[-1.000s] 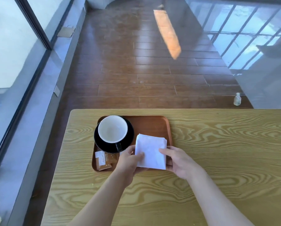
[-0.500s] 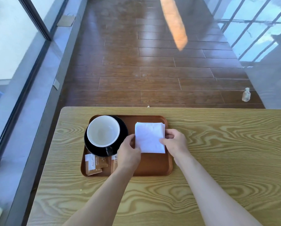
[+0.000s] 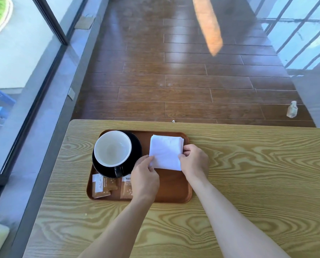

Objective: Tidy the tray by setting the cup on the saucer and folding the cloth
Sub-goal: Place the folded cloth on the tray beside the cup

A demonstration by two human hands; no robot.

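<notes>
A brown tray lies on the wooden table. On its left half a cup, white inside with a black handle, stands on a black saucer. A white cloth, folded into a small square, lies flat on the tray's right half. My left hand pinches the cloth's near left corner. My right hand pinches its right edge, with the fingers curled onto the cloth.
Two brown sachets lie at the tray's near left, a third partly under my left hand. The wooden table stretches right. Beyond the table's far edge lies wooden floor with a small bottle. A window runs along the left.
Both hands carried the folded cloth from the tray's near edge toward its far right part and set it flat. The cup and saucer stayed in place.
</notes>
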